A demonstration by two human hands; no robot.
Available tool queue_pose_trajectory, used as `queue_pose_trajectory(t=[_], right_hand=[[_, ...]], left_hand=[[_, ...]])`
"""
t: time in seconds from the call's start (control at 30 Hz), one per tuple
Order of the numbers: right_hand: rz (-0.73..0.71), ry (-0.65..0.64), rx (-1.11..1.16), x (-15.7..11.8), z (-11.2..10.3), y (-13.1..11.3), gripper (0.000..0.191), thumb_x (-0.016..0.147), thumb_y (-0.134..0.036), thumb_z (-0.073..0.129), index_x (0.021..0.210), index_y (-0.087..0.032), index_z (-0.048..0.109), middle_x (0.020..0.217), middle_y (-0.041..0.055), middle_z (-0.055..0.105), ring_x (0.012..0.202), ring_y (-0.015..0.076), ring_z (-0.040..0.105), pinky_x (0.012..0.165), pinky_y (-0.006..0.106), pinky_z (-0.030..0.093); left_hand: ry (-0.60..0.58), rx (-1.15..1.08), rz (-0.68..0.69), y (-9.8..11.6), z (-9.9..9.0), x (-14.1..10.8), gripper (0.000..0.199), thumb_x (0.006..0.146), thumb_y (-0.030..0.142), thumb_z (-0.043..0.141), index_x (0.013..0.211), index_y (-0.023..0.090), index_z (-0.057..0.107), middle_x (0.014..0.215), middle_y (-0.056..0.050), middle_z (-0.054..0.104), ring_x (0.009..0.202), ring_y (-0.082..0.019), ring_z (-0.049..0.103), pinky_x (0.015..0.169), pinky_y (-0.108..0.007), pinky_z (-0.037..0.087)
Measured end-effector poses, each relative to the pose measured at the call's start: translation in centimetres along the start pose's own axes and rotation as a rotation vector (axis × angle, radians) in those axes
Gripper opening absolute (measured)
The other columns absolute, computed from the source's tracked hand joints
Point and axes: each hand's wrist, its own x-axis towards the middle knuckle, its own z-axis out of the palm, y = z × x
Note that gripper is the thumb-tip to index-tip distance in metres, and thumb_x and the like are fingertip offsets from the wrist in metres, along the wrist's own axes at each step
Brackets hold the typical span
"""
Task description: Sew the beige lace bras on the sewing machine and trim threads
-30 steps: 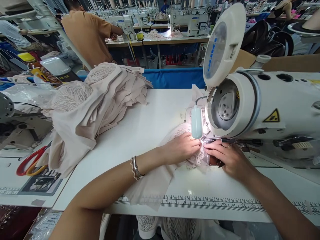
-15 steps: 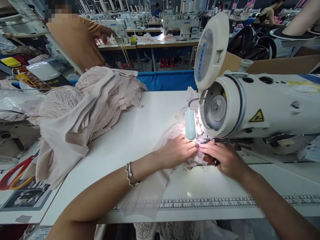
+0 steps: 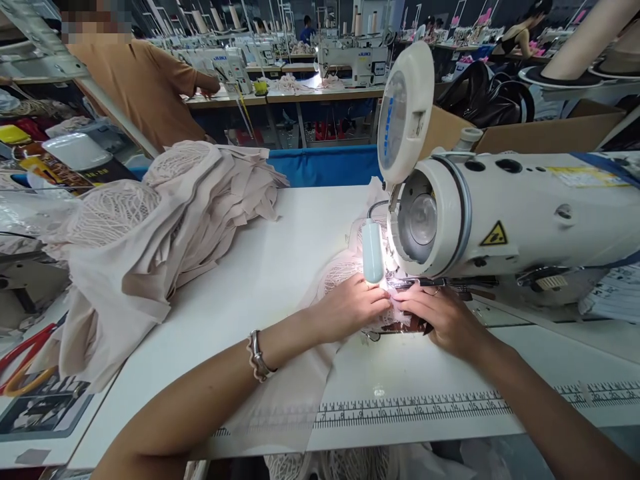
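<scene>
A pale pink lace-and-mesh garment piece (image 3: pixel 336 272) lies under the needle area of a white sewing machine (image 3: pixel 530 213), with its sheer end trailing towards the table's front edge. My left hand (image 3: pixel 347 307) presses on the fabric just left of the needle, its fingers closed together at the edge. Opposite it, my right hand (image 3: pixel 443 317) pinches the fabric's right side beneath the machine head. The two sets of fingertips nearly meet. A small light-blue lamp (image 3: pixel 373 252) lights this spot and, with the machine head, hides the needle.
A heap of pink garment pieces (image 3: pixel 190 220) covers the table's left part. Scissors with red and orange handles (image 3: pixel 25 367) lie beyond it at far left. A printed ruler (image 3: pixel 425 408) runs along the front edge. A co-worker in a brown shirt (image 3: pixel 135 87) works ahead.
The view has shifted slightly, so the machine and hands appear a little further left. Both hands stay on the fabric by the needle, the fingertips slightly closer together.
</scene>
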Motion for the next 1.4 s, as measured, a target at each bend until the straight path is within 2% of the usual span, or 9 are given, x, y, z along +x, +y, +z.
queue_pose_trajectory(t=[0.33, 0.43, 0.53, 0.63, 0.73, 0.9, 1.1, 1.27, 1.4], right_hand=[[0.040, -0.014, 0.085, -0.7, 0.5, 0.5, 0.055, 0.085, 0.006, 0.043, 0.126, -0.022, 0.068, 0.117, 0.0064, 0.076, 0.110, 0.0224, 0.069, 0.099, 0.040, 0.057], [0.037, -0.017, 0.080, -0.5, 0.5, 0.5, 0.051, 0.086, 0.005, 0.045, 0.124, -0.021, 0.067, 0.118, 0.0067, 0.075, 0.108, 0.0215, 0.070, 0.099, 0.039, 0.056], [0.039, -0.030, 0.071, -0.4, 0.5, 0.5, 0.047, 0.086, 0.005, 0.046, 0.121, -0.019, 0.067, 0.117, 0.0068, 0.076, 0.107, 0.0209, 0.070, 0.098, 0.039, 0.055], [0.031, -0.016, 0.064, -0.3, 0.4, 0.3, 0.045, 0.087, 0.005, 0.046, 0.118, -0.017, 0.068, 0.115, 0.0080, 0.076, 0.107, 0.0209, 0.069, 0.097, 0.038, 0.055], [-0.001, 0.044, 0.076, 0.0, 0.1, 0.0, 0.038, 0.088, 0.004, 0.049, 0.111, -0.017, 0.070, 0.108, 0.0086, 0.077, 0.101, 0.0214, 0.069, 0.091, 0.037, 0.056], [-0.031, 0.084, 0.103, 0.2, -0.1, -0.1, 0.025, 0.089, -0.001, 0.058, 0.104, -0.017, 0.071, 0.095, 0.0080, 0.077, 0.088, 0.0215, 0.066, 0.076, 0.035, 0.058], [-0.019, 0.050, 0.070, -0.6, 0.4, 0.4, 0.045, 0.081, 0.009, 0.047, 0.111, -0.017, 0.068, 0.106, 0.0087, 0.078, 0.098, 0.0226, 0.070, 0.089, 0.040, 0.059], [0.029, -0.011, 0.041, -0.5, 0.3, 0.4, 0.059, 0.075, 0.012, 0.040, 0.119, -0.016, 0.067, 0.114, 0.0096, 0.077, 0.108, 0.0217, 0.071, 0.094, 0.037, 0.058], [0.022, 0.021, 0.063, -0.1, 0.0, 0.1, 0.037, 0.086, 0.005, 0.048, 0.110, -0.016, 0.068, 0.108, 0.0106, 0.078, 0.101, 0.0222, 0.071, 0.090, 0.037, 0.058]], left_hand=[[0.057, 0.097, -0.062, 1.6, -0.3, 0.3, 0.022, 0.101, 0.008, 0.041, 0.090, 0.013, 0.060, 0.082, -0.005, 0.060, 0.064, -0.015, 0.048, 0.059, -0.031, 0.034], [-0.016, 0.011, -0.059, 2.6, -0.7, 0.2, 0.014, 0.099, 0.019, 0.055, 0.087, 0.014, 0.059, 0.077, -0.003, 0.059, 0.063, -0.015, 0.050, 0.055, -0.030, 0.034], [-0.103, -0.131, -0.073, 3.0, -1.1, 0.1, 0.028, 0.098, 0.034, 0.064, 0.077, 0.016, 0.058, 0.068, -0.001, 0.059, 0.060, -0.014, 0.051, 0.055, -0.029, 0.036], [-0.072, -0.182, -0.119, 2.6, -1.3, 0.2, 0.029, 0.101, 0.023, 0.055, 0.073, 0.016, 0.057, 0.064, 0.000, 0.057, 0.058, -0.013, 0.049, 0.056, -0.028, 0.036], [0.000, -0.087, -0.080, 2.1, -1.5, 0.5, 0.021, 0.097, 0.005, 0.047, 0.083, 0.013, 0.061, 0.081, -0.006, 0.063, 0.068, -0.016, 0.051, 0.060, -0.030, 0.038], [-0.058, -0.062, 0.021, 1.6, -1.2, 0.5, 0.024, 0.099, 0.002, 0.041, 0.097, 0.011, 0.063, 0.088, -0.007, 0.065, 0.078, -0.018, 0.055, 0.069, -0.032, 0.042], [-0.036, 0.032, -0.085, 1.7, -0.4, 0.3, 0.023, 0.101, 0.009, 0.042, 0.089, 0.010, 0.062, 0.092, -0.011, 0.064, 0.075, -0.020, 0.053, 0.063, -0.032, 0.041], [0.002, 0.047, 0.062, 2.3, 0.3, 0.4, 0.024, 0.098, 0.003, 0.040, 0.105, 0.005, 0.063, 0.098, -0.014, 0.064, 0.088, -0.023, 0.058, 0.076, -0.036, 0.047], [-0.007, 0.050, 0.009, 2.8, 0.6, 0.3, 0.028, 0.099, 0.008, 0.041, 0.120, 0.004, 0.060, 0.103, -0.014, 0.065, 0.093, -0.025, 0.059, 0.083, -0.039, 0.047]])
